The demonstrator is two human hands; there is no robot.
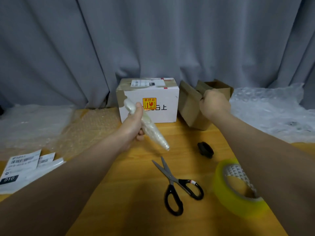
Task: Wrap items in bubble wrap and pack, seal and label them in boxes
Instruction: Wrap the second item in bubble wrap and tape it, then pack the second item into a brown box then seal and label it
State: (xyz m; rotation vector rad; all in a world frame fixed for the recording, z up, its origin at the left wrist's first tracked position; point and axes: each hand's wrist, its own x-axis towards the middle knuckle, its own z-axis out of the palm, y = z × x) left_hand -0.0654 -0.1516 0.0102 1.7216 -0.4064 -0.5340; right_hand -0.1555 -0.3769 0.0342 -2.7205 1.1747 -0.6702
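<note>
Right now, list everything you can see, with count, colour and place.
wrapped item: one, clear wrap, in left hand
white box: one, white, back centre
cardboard box: one, brown, right of white box
scissors: one, black handles, front centre
tape roll: one, yellowish, front right
small black object: one, beyond scissors
shipping labels: several, white, front left
bubble wrap: sheets, clear, left and right
curtain: one, grey, behind
left hand: one, grips wrapped item
right hand: one, grips cardboard box flap

Wooden worktop (129, 184) front-mid free; black-handled steel scissors (170, 178), yellow tape roll (226, 193) block right edge; white paper labels (22, 164) at left edge.
</note>
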